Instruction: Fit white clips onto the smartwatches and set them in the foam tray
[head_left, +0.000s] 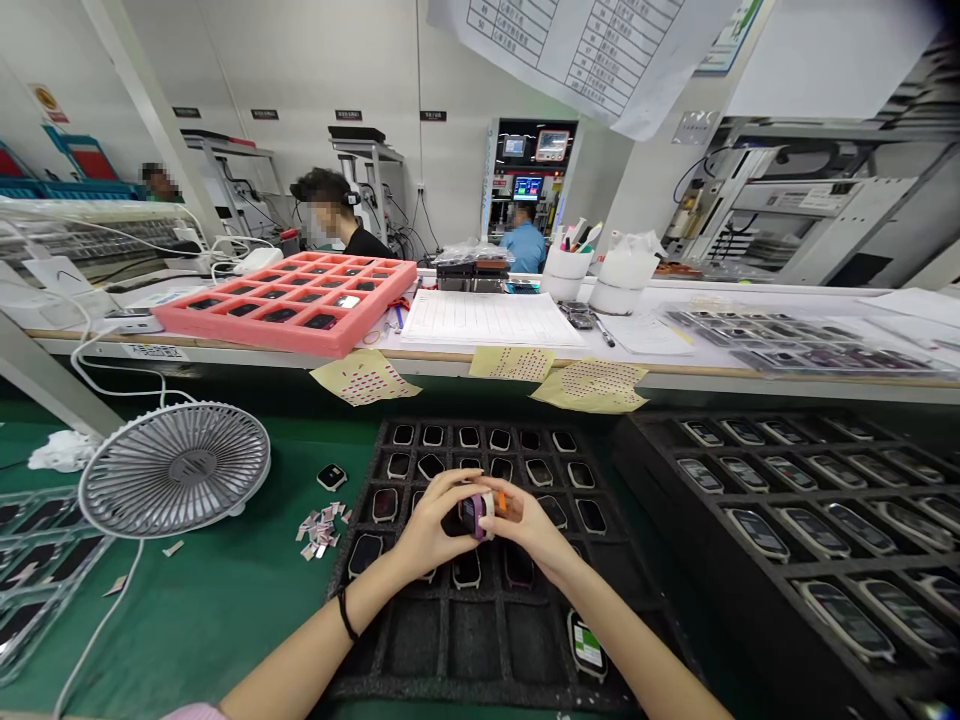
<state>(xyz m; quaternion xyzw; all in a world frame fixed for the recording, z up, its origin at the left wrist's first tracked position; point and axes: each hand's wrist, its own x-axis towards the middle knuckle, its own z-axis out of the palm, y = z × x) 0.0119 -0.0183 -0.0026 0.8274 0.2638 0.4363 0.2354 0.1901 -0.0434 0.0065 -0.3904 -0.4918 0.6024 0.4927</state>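
Being clasped by both hands, right at the centre of the action, is a purple-sided watch (476, 515)! How is it being held?

Firmly: it is wrapped by the curled fingers of the left hand (431, 522) and the right hand (527, 530), with neither released. An orange piece (499, 503) is seen by the right fingertips, but whether it is attached cannot be told.

And where is the watch being held?

Above a black foam tray (412, 640), over rows of seated watches, with no contact visible.

What is laid around it?

A green-labelled watch (587, 645) is set at the tray's near side, a larger black tray (675, 520) is placed to the right, and a white fan (174, 470) and scattered paper slips (322, 530) are seen on the green mat (202, 620) to the left.
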